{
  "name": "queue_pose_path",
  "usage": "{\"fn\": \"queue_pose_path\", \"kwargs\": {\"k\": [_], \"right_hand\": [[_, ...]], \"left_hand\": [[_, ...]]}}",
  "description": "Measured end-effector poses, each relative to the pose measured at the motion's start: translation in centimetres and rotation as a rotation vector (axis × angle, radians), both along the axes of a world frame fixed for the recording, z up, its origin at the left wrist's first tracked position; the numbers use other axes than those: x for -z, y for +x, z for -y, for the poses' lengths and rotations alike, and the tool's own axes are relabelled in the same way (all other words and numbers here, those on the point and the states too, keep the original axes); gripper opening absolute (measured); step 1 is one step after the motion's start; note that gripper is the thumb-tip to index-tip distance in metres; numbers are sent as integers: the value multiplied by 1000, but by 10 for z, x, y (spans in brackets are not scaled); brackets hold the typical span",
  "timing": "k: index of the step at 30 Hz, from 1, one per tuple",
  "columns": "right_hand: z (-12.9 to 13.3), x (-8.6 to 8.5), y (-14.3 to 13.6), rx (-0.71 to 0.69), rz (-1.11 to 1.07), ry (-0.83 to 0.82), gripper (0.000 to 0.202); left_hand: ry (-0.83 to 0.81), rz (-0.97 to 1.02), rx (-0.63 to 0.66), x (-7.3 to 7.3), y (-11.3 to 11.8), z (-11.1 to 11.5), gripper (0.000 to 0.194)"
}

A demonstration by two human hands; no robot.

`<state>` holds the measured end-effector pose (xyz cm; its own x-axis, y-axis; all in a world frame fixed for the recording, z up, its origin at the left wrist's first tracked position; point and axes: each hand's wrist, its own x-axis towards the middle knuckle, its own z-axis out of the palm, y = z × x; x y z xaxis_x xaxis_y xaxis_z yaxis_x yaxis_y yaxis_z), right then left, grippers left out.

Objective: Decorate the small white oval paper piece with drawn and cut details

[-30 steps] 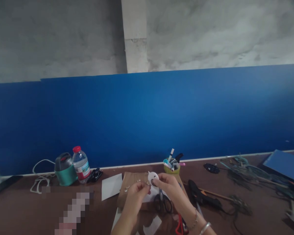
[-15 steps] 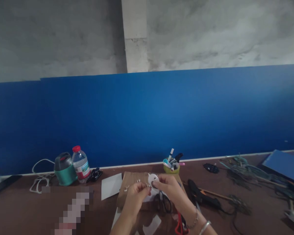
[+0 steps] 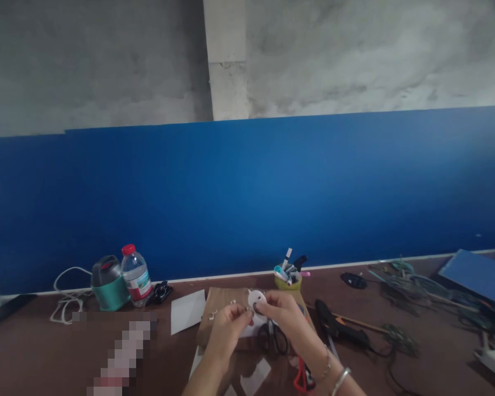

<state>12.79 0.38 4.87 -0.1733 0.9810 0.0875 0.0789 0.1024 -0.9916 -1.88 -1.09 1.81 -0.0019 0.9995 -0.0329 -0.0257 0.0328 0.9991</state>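
A small round white piece (image 3: 256, 298) with dark spots is pinched in my right hand (image 3: 286, 316), thumb on its face. Close to its left edge, my left hand (image 3: 231, 327) has thumb and forefinger pressed together; what is between them is too small to make out. Both hands are above a brown board (image 3: 214, 324). Black-handled scissors (image 3: 273, 336) lie below the fingers, partly over white paper. Small white curled bits (image 3: 213, 314) rest on the board at the left.
Red-handled scissors (image 3: 301, 377) and paper scraps (image 3: 256, 377) lie near the front. Behind stands a pen cup (image 3: 291, 281). A black glue gun (image 3: 340, 327) with its cord is at the right, a bottle (image 3: 137, 280) and teal container (image 3: 110, 294) at the left.
The white piece has tilted a little in my right hand, showing more of its face. My left fingers have shifted slightly, and the whole view has moved slightly.
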Motion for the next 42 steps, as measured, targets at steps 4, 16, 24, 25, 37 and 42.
{"fn": "queue_pose_path", "kwargs": {"k": [4,16,24,25,37,42], "right_hand": [[0,1,2,3,-30,-12,22],[1,0,1,-3,-12,-1,22],[4,-4,0,-16,-1,-14,21],[4,-4,0,-15,2,-12,21],[2,-1,1,-17,-41,-18,20],[4,-4,0,-26,-62,-28,21]], "left_hand": [[-20,14,-7,-2,0,1,35],[-9,-12,9,2,-1,-2,30],[7,-2,16,-2,0,0,32],[6,-1,13,-3,0,0,31],[27,53,61,-9,-1,6,26],[30,39,67,-12,0,7,24]]}}
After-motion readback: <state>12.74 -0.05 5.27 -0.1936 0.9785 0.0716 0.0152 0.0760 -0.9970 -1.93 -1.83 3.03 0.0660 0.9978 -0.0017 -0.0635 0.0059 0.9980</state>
